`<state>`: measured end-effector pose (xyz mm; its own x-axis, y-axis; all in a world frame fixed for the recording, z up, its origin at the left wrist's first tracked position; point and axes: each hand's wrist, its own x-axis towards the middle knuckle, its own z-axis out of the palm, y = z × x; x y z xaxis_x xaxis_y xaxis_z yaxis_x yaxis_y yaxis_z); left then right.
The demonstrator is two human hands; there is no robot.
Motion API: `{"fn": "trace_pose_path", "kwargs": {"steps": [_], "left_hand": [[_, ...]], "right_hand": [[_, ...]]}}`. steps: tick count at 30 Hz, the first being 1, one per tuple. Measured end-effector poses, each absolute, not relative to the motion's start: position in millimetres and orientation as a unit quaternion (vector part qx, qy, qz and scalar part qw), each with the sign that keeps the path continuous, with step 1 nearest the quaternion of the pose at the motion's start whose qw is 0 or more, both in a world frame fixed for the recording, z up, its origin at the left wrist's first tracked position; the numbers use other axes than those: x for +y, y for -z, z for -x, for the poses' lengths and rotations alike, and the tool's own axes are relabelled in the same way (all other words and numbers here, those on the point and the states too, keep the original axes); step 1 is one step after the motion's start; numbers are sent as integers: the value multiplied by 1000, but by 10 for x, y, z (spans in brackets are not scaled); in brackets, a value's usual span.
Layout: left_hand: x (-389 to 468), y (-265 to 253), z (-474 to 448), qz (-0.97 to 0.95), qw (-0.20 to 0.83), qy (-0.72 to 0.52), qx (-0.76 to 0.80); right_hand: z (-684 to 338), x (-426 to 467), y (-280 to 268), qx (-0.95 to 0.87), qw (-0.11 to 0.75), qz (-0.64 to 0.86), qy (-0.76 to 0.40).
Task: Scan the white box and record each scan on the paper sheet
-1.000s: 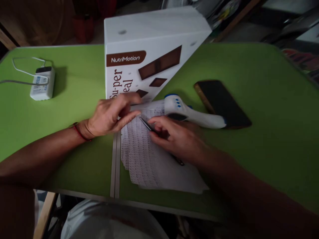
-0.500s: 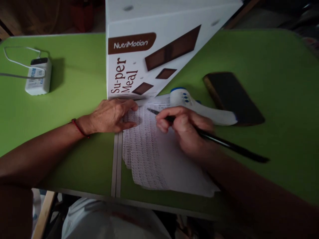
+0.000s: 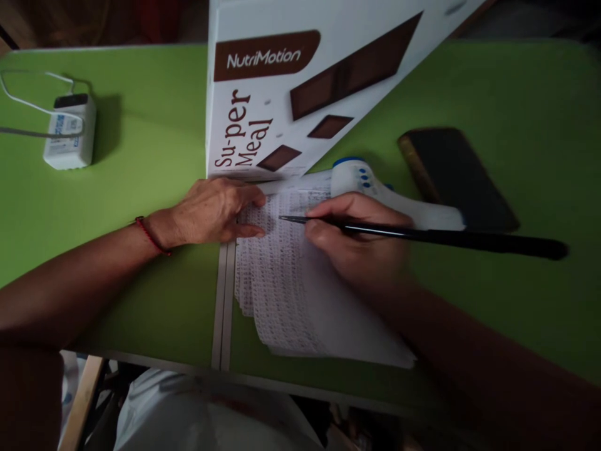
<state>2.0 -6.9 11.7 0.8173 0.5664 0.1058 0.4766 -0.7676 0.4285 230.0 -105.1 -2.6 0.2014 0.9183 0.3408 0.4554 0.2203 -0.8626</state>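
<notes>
A stack of paper sheets (image 3: pixel 328 319), its left part covered in dense rows of handwriting, lies in front of me. My left hand (image 3: pixel 216 211) rests at the upper left edge of the sheets, thumb and fingers apart, the fingertips touching the paper. Between thumb and fingers, my right hand (image 3: pixel 364 235) grips a long black pen (image 3: pixel 451 238). The pen lies nearly level, its thin tip over the written rows, close to my left fingertips. Whether the tip touches the paper I cannot tell. My right hand covers part of the sheets.
A tall white box (image 3: pixel 263 131) printed "NutriMotion Su-per Meal" stands just behind the paper. A white-and-blue handheld thermometer (image 3: pixel 434 215) and a dark phone-like slab (image 3: pixel 464 178) lie to the right. A white adapter (image 3: pixel 70 141) with a cable sits left on the green table (image 3: pixel 154 300).
The pen has swung from slanting down to the right to almost level, as my right hand turned. My left hand stays on the paper. The whole view has shifted slightly.
</notes>
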Motion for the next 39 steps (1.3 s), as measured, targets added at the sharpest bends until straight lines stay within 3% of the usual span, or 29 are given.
{"fn": "trace_pose_path", "kwargs": {"steps": [9, 39], "left_hand": [[16, -156, 40, -930, 237, -116, 255], [25, -86, 24, -927, 216, -135, 275]], "right_hand": [[-2377, -1023, 77, -633, 484, 572, -194], [-2383, -1048, 68, -656, 415, 588, -230]]}}
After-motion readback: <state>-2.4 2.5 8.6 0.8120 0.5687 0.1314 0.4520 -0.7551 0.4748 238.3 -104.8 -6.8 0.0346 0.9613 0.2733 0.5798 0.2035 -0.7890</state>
